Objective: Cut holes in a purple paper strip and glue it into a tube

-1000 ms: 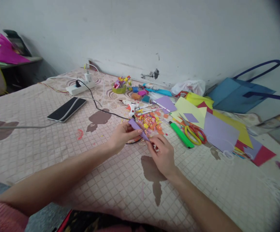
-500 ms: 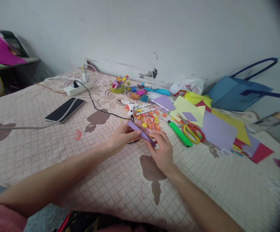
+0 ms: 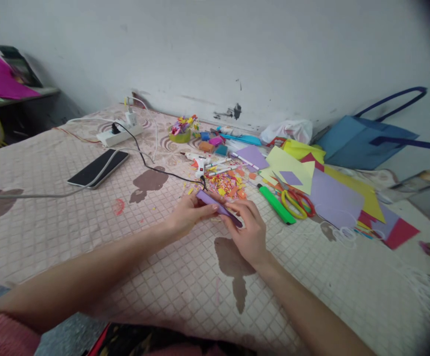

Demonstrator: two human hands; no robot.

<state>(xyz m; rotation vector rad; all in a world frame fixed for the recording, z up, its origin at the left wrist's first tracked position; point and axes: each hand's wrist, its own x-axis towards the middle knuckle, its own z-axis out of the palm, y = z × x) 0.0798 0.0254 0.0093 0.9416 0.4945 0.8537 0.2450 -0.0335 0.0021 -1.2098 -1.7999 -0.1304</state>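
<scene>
A narrow folded strip of purple paper (image 3: 206,198) is held between both hands above the tablecloth. My left hand (image 3: 187,216) is closed on its left part, thumb lying along the near face. My right hand (image 3: 247,227) pinches the right end between thumb and fingers. Just beyond the strip lies a heap of small paper cuttings (image 3: 227,185) in yellow, orange and pink. A white glue gun (image 3: 200,165) with a black cord rests behind that heap. To the right of my right hand are a green box cutter (image 3: 276,204) and scissors (image 3: 294,203) with yellow and red handles.
Sheets of coloured paper (image 3: 335,198) spread over the right side, near a blue bag (image 3: 366,141). At left lie a phone (image 3: 99,169) and a white power strip (image 3: 120,133) with cables. A green bowl (image 3: 179,136) of paper pieces stands by the wall.
My left thumb has slid slightly right along the purple paper strip, and the strip's right end sits a touch further right and lower. Both hands keep their hold.
</scene>
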